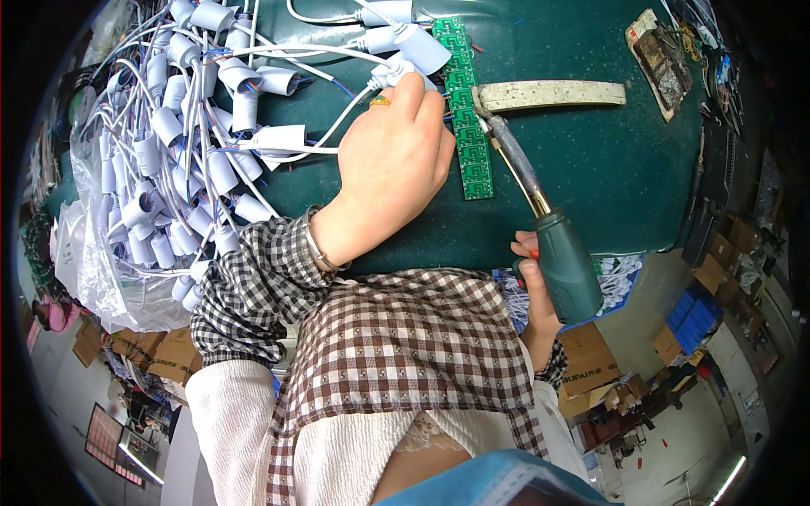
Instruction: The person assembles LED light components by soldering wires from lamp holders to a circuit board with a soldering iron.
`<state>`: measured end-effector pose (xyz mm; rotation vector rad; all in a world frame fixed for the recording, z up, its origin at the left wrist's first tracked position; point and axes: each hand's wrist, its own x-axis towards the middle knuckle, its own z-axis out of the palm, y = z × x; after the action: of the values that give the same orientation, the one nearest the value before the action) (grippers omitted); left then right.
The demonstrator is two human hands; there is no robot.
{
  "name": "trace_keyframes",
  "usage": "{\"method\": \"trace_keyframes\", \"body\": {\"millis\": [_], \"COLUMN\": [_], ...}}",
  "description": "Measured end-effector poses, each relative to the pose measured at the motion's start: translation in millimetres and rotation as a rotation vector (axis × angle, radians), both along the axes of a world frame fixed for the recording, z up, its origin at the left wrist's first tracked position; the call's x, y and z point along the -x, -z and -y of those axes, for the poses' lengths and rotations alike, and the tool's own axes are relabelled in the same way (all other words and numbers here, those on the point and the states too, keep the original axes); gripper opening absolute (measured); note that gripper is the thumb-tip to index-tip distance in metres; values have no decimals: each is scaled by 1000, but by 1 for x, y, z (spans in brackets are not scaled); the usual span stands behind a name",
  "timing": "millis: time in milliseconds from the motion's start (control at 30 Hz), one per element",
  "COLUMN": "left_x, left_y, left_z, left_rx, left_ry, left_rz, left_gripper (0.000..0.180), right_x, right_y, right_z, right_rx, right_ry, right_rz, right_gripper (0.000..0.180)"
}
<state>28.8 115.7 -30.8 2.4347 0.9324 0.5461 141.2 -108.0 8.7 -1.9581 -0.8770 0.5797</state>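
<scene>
In the lower right, our right hand point(540, 301) clamps the iron point(569, 261) by its handle, wrist low and iron slanting toward the upper left, its tip by the board point(472, 152), upper centre. Our left hand point(392, 169) bends inward, fingers curled over a socket point(384, 74) beside the board's left edge; we cannot tell what they pinch. Right of the board lies a pale strip point(553, 94); more sockets point(169, 126) crowd the upper left.
</scene>
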Motion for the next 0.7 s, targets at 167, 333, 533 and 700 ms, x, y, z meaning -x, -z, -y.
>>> {"method": "trace_keyframes", "body": {"millis": [167, 333, 533, 700], "left_x": [2, 0, 2, 19], "left_y": [1, -2, -1, -15], "left_z": [0, -2, -1, -9], "left_rx": [3, 13, 0, 61], "left_ry": [-1, 10, 13, 128], "left_rz": [-21, -24, -67, -88], "left_gripper": [11, 11, 13, 21], "right_x": [2, 1, 0, -2], "right_y": [4, -2, 7, 9], "right_z": [0, -2, 3, 8], "right_rx": [-73, -106, -139, -209], "right_ry": [35, 64, 107, 145], "right_rz": [-95, -127, -251, -302], "right_gripper": [54, 55, 57, 55]}}
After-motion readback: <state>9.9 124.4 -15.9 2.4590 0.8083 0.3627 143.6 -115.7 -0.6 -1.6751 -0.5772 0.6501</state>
